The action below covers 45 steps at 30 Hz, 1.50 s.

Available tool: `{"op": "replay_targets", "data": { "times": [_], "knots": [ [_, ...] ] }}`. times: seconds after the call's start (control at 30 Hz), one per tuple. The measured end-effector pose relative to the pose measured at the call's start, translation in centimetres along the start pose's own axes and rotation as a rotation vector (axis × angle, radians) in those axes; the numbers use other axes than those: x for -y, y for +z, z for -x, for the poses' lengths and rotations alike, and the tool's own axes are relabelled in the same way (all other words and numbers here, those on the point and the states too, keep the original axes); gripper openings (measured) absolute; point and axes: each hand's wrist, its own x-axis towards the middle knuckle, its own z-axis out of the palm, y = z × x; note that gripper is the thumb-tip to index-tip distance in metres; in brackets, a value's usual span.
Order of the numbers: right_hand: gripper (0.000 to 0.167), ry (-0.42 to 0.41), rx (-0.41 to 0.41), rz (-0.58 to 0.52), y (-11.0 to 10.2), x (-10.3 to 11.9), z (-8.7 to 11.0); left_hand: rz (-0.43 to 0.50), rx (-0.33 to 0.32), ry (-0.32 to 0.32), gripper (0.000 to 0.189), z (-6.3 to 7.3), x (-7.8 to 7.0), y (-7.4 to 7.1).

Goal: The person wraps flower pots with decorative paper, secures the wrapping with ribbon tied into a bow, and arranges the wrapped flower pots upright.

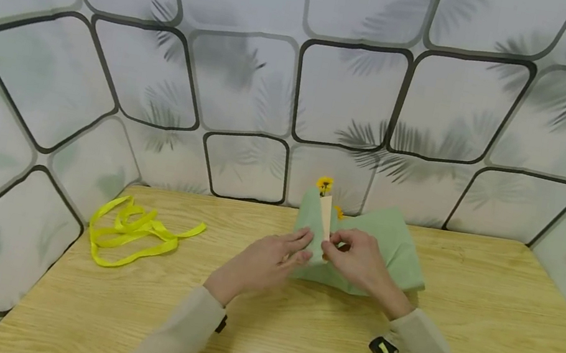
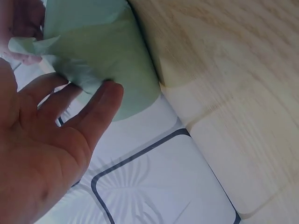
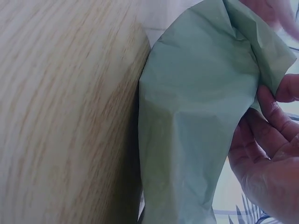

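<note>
A sheet of green wrapping paper (image 1: 398, 247) lies on the table, its left side folded up around yellow flowers (image 1: 324, 183). Only the blossoms show above the paper; any stems are hidden. A narrow cream strip (image 1: 326, 214) stands along the fold between the hands. With extended fingers, my left hand (image 1: 262, 261) touches the folded left side, and the left wrist view shows its fingertips against the crumpled paper (image 2: 119, 56). My right hand (image 1: 361, 263) pinches the paper's edge between thumb and forefinger, seen at the right in the right wrist view.
A loose, looped yellow ribbon (image 1: 158, 241) lies on the left of the wooden table (image 1: 288, 341). Behind the table hangs a patterned cloth backdrop (image 1: 245, 163), close to the paper's far edge. Beside the right sleeve is a small black device (image 1: 382, 350).
</note>
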Motion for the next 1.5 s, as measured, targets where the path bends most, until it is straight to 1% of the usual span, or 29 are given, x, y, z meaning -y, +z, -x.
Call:
{"op": "replay_targets", "data": {
  "times": [0.1,0.17,0.23,0.37,0.47,0.57,0.63,0.67,0.73,0.8,0.83,0.9,0.97,1.03,1.1,1.17,1.23,1.27,1.37,1.43,1.5],
  "knots": [
    [0.018,0.003,0.005,-0.001,0.0,-0.1,0.1,0.042,-0.011,0.014,0.056,-0.1,0.3,-0.2],
    [0.018,0.001,0.007,-0.003,-0.1,-0.1,0.1,0.041,-0.036,0.031,0.054,-0.2,0.4,-0.3],
    [0.018,0.002,0.005,-0.001,-0.1,-0.2,0.1,0.035,-0.069,0.044,0.054,-0.3,0.4,-0.3],
    [0.017,-0.006,-0.006,0.0,-0.1,-0.3,0.1,-0.016,-0.141,0.048,0.055,-0.6,0.4,-0.2],
    [0.015,-0.016,-0.012,-0.015,0.0,-0.6,0.1,-0.036,-0.169,0.051,0.054,-0.9,0.5,-0.1],
    [0.013,-0.038,-0.018,-0.052,0.1,-0.9,0.1,-0.002,-0.171,0.069,0.051,-1.4,0.7,-0.1],
    [0.01,-0.062,-0.024,-0.071,0.2,-1.1,0.0,0.029,-0.157,0.074,0.058,-1.8,0.9,-0.1],
    [0.013,-0.08,-0.031,-0.074,0.2,-1.1,0.0,0.044,-0.149,0.072,0.061,-2.0,1.0,-0.1],
    [0.027,-0.135,-0.039,-0.068,0.3,-1.4,0.0,0.059,-0.133,0.068,0.068,-2.4,1.2,-0.1],
    [0.037,-0.202,-0.04,-0.035,0.3,-1.5,-0.1,0.06,-0.117,0.06,0.074,-2.6,1.3,-0.1],
    [0.038,-0.234,-0.037,-0.008,0.2,-1.6,0.0,0.058,-0.112,0.06,0.072,-2.7,1.4,-0.1],
    [0.036,-0.289,-0.02,0.053,0.2,-1.7,0.0,0.047,-0.109,0.064,0.07,-2.9,1.4,-0.1],
    [0.034,-0.314,0.002,0.114,0.2,-1.7,0.2,0.054,-0.11,0.074,0.07,-2.9,1.4,-0.1],
    [0.038,-0.315,0.028,0.159,0.2,-1.8,0.5,0.068,-0.121,0.087,0.068,-2.9,1.5,0.0],
    [0.044,-0.321,0.058,0.182,0.3,-1.9,0.6,0.086,-0.137,0.101,0.068,-3.0,1.7,0.2],
    [0.05,-0.327,0.082,0.172,0.5,-2.0,0.9,0.116,-0.155,0.108,0.061,-3.0,1.8,0.5],
    [0.053,-0.327,0.094,0.151,0.6,-2.1,1.0,0.154,-0.175,0.093,0.052,-3.1,1.9,0.8],
    [0.053,-0.337,0.094,0.141,0.7,-2.2,1.0,0.174,-0.182,0.077,0.051,-3.1,1.8,1.0],
    [0.049,-0.341,0.067,0.114,0.7,-2.4,1.1,0.232,-0.211,0.025,0.044,-3.2,1.5,1.4],
    [0.047,-0.363,0.048,0.109,0.7,-2.4,1.2,0.252,-0.222,-0.009,0.042,-2.9,1.2,1.6],
    [0.046,-0.388,0.035,0.093,0.8,-2.3,1.5,0.257,-0.225,-0.021,0.041,-2.4,0.9,1.6]
  ]
}}
